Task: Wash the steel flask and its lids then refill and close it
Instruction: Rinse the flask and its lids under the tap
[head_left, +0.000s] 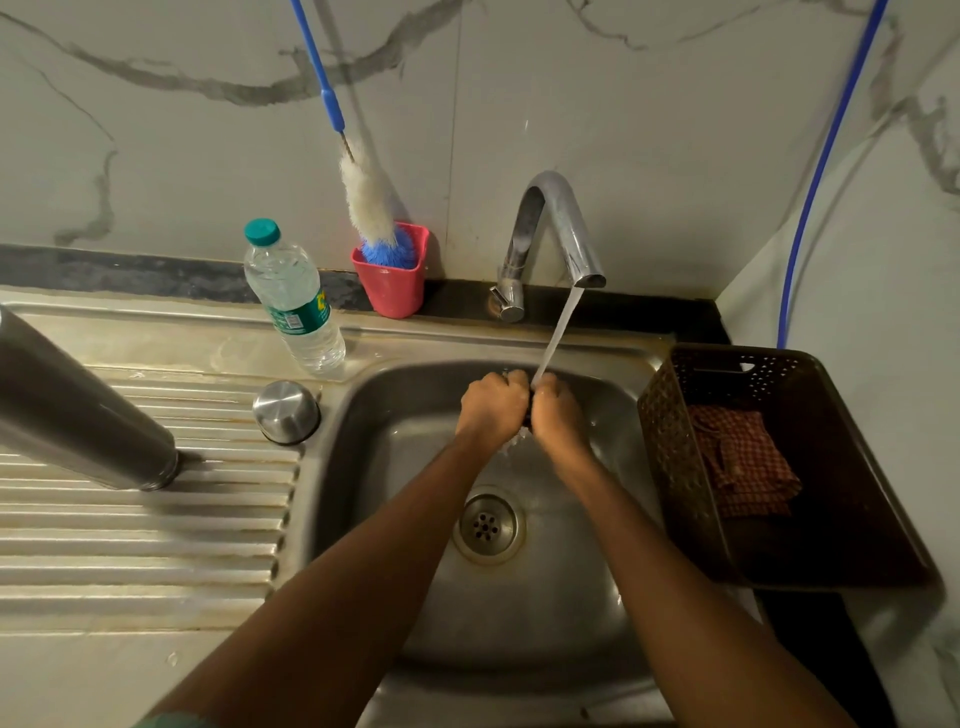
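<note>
Head view: we see the steel flask (78, 410) standing on the ribbed drainboard (145, 540) at about 9 o'clock of the frame, well apart from the hands; from here we can't tell whether it stands mouth up or mouth down, since only its lower body and the end on the ribs are in frame. Its steel cap (286, 411) sits dome-up on the same ribs, just left of the sink (519, 639) rim, at approx 9 o'clock from the hands; prob parked there so it drains and stays within reach. Both hands are in the basin at centre, under the running stream from the tap (558, 228) at 12 o'clock: left hand (491, 408) and right hand (557, 413) are curled and pressed together w/ the water landing right between them. A small dark thing shows between them, maybe the inner lid, but it's too hidden to say; we'd judge this is a rinse held in the flow on purpose. Further out, a plastic water bottle (293, 299) w/ a teal cap stands at 11 o'clock on the sink ledge, likely the refill source. A pink cup (394, 278) holds a bottle brush (371, 208) beside it, against the wall. At 3 o'clock a brown basket (670, 457) holds a checked cloth (740, 460), handy for drying. The drain (488, 526) sits at 6 o'clock from the hands.
</note>
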